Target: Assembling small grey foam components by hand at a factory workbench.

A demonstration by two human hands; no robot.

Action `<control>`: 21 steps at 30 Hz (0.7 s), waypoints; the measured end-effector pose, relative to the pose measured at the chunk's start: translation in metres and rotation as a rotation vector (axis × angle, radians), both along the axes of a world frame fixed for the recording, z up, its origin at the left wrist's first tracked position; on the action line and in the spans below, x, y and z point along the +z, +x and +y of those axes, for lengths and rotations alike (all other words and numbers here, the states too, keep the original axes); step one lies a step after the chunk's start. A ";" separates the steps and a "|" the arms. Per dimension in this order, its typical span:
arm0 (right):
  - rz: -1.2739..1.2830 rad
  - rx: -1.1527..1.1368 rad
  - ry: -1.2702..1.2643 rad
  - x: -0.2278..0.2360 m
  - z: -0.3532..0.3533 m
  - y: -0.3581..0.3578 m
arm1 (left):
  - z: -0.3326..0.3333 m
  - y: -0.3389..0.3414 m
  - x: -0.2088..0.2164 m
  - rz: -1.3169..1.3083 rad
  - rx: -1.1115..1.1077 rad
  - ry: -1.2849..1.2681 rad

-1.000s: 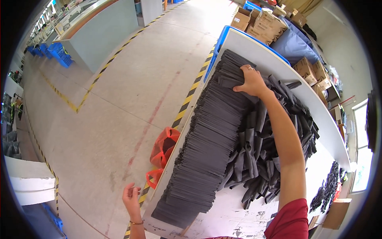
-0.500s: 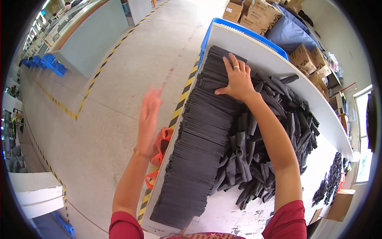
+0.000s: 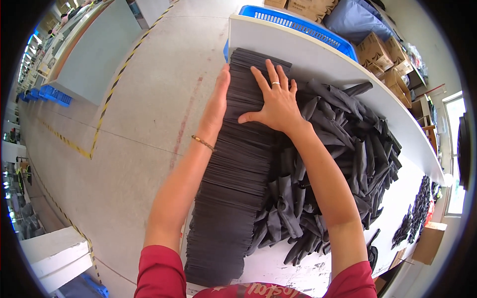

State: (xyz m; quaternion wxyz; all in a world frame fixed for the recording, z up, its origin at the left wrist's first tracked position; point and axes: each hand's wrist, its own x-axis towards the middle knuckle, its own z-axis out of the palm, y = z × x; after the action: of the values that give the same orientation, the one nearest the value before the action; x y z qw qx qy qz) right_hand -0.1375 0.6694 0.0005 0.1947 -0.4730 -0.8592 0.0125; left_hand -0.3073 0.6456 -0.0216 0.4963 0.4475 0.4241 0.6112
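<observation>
A long row of flat black fabric pieces [image 3: 226, 198], packed closely one against another, runs along the left edge of the white table [image 3: 278, 275]. Against the row's left side, near its far end, my left hand [image 3: 217, 102] is held flat with its fingers straight. My right hand [image 3: 276, 102], wearing a ring, lies spread over the top of the same far part. Neither hand grips a piece. To the right of the row lies a loose heap of black fabric pieces [image 3: 343, 144], partly covered by my right forearm.
A pale board [image 3: 308, 42] borders the table's far side, with a blue plastic basket [image 3: 298, 27] beyond it. Cardboard boxes [image 3: 375, 54] and a blue-grey bundle [image 3: 357, 22] stand farther back. Another black pile [image 3: 415, 211] lies at right. The floor [image 3: 144, 124] stretches left.
My left hand has swung right, from over the floor to the row's side. My right hand stays spread on the far part. The whole view has shifted slightly.
</observation>
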 end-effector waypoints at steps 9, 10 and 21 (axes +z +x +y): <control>1.461 -0.097 -0.629 -0.018 -0.011 0.024 | -0.002 0.000 -0.009 0.080 0.101 -0.074; 1.507 -0.140 -0.673 -0.023 -0.014 0.021 | -0.002 0.001 -0.010 0.086 0.102 -0.073; 1.038 -0.309 -0.385 0.033 -0.063 0.029 | -0.022 -0.013 0.018 0.322 0.224 -0.029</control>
State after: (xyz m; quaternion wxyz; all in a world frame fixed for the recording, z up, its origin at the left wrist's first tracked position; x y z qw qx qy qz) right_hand -0.1088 0.6061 0.0338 0.5010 -0.5520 -0.5540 0.3706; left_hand -0.3203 0.6241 -0.0034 0.3574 0.4820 0.5541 0.5770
